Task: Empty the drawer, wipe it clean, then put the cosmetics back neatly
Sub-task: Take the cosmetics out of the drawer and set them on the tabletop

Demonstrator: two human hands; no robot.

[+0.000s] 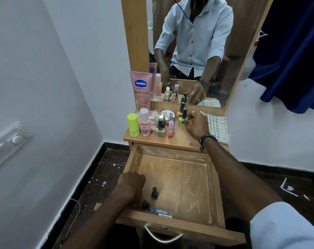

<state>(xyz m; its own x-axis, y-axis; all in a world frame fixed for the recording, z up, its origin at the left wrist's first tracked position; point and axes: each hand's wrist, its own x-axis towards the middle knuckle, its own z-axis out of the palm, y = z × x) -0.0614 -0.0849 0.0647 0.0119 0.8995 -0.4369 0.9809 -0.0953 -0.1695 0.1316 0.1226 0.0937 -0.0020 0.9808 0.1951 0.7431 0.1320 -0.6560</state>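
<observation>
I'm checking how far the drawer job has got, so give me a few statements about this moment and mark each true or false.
1. The drawer is pulled open. True.
2. The drawer is completely empty. False: a dark nail polish bottle, another small dark bottle and a blue item lie near its front.
3. The right hand reaches among the nail polish bottles on the tabletop. True.
4. The checked cloth lies inside the drawer. False: it lies on the tabletop, at the right.
5. The pink Vaseline tube lies flat. False: it stands upright beside the mirror.
6. The left hand is at the drawer's left front corner. True.
</observation>
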